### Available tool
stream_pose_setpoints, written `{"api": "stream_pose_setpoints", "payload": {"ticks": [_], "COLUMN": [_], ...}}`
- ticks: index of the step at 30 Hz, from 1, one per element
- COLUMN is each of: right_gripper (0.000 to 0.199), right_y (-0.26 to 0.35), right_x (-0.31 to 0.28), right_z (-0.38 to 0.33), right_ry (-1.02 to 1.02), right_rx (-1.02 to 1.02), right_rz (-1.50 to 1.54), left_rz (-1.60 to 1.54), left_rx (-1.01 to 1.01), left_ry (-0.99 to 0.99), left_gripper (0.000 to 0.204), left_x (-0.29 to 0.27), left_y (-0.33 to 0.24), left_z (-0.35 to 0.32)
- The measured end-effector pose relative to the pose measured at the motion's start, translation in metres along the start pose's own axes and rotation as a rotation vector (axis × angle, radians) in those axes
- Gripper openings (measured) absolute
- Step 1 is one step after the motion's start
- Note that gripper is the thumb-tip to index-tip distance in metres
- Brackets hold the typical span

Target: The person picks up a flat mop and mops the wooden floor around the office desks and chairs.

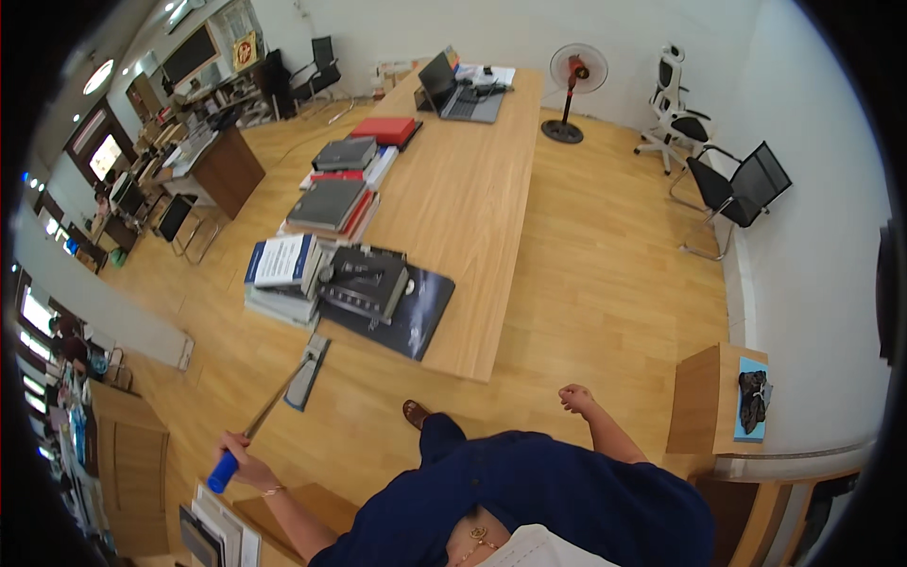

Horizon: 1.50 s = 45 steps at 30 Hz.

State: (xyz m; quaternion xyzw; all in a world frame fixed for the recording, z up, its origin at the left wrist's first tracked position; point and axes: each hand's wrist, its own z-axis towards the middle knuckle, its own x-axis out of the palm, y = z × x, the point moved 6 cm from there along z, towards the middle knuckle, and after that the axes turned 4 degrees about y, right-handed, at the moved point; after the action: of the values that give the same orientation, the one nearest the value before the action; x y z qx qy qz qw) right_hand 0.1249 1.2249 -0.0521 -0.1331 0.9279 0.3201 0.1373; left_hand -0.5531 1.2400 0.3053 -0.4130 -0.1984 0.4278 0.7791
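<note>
A flat mop [307, 370] with a long thin pole rests its grey, blue-edged head on the wooden floor, near the front left corner of the long table [487, 236]. My left hand [244, 460] is closed around the upper pole, just by its blue end grip. Out to the right, my right hand [575, 398] hangs in the air with curled fingers, touching nothing, and no object shows in it. My sandalled foot [415, 413] stands on the floor between the mop head and my body.
Stacked books [282, 265], grey box files [328, 204], a red box [385, 130] and a laptop [463, 99] lie on the table. A pedestal fan [564, 130] and chairs [737, 189] stand right. Wooden cabinets [697, 402] flank me; a pillar base [179, 350] rises left.
</note>
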Motion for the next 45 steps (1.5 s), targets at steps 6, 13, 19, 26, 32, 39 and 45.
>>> {"api": "stream_pose_setpoints", "payload": {"ticks": [6, 13, 19, 26, 32, 39, 45], "right_gripper": [0.035, 0.045, 0.038, 0.019, 0.015, 0.014, 0.017], "right_y": [0.012, 0.220, 0.227, 0.139, 0.075, 0.016, -0.052], "right_x": [0.016, 0.040, 0.094, 0.138, 0.139, 0.095, -0.016], "right_z": [-0.068, -0.357, -0.477, -0.451, -0.445, -0.457, -0.488], "right_ry": [0.112, 0.484, 0.571, 0.678, 0.600, 0.571, 0.474], "right_rx": [-0.167, -1.238, -1.775, -1.470, -1.438, -1.305, -1.236], "right_rz": [-0.027, 0.181, -0.200, 0.321, 0.344, 0.307, 0.386], "left_rz": [-0.078, 0.009, -0.032, 0.084, 0.517, 0.669, 0.520], "left_rx": [0.040, 0.267, 0.209, 0.319, 0.193, 0.079, 0.381], "left_ry": [0.208, 0.940, 1.080, 1.115, 1.192, 1.260, 1.484], "left_gripper": [0.020, 0.017, 0.018, 0.020, 0.015, 0.016, 0.010], "left_x": [0.012, 0.078, 0.042, -0.003, -0.022, -0.012, 0.027], "left_y": [-0.117, -0.213, -0.208, -0.158, -0.012, -0.016, -0.107], "left_z": [-0.111, -0.207, -0.260, -0.310, -0.360, -0.424, -0.519]}}
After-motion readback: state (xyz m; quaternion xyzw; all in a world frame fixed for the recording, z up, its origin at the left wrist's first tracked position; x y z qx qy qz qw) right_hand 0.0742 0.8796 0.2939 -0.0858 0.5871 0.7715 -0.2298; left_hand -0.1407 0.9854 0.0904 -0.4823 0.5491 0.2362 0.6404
